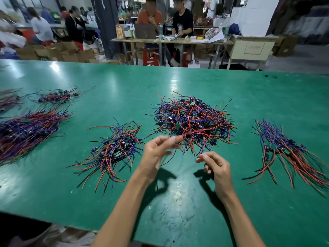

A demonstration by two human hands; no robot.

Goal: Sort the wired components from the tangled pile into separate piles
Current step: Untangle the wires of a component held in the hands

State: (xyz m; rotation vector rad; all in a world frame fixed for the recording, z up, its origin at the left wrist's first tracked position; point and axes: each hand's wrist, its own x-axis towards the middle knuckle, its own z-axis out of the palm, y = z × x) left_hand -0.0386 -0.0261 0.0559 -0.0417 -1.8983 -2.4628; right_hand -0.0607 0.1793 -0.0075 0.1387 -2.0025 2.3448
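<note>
Stretching across nearly the whole view, a long green worktable (195,81) carries several heaps of small circuit boards trailing red, blue and black leads. Behind it, blurred, other people sit at a cluttered desk (170,41) among cardboard boxes (58,52).

Largest of the heaps is the tangled pile (193,120) at centre, wires looping in every direction; it is likely the unsorted stock, set within easy reach of both hands. To the far left lies a big combed bundle (26,131), its wires running one way, with a smaller bundle (58,96) beyond it. At right sits another aligned pile (292,154), and just left of centre a looser pile (115,150). The aligned wires suggest these are finished sorts, kept well apart so they do not re-tangle.

Raised just in front of the tangle, the left hand (156,154) pinches a red wire (185,135) between thumb and fingertips, seemingly drawing one component free; the motion blurs it. Beside it, the right hand (216,166) has its fingers curled, thumb and forefinger nearly meeting; whether they grip a thin wire I cannot tell.
</note>
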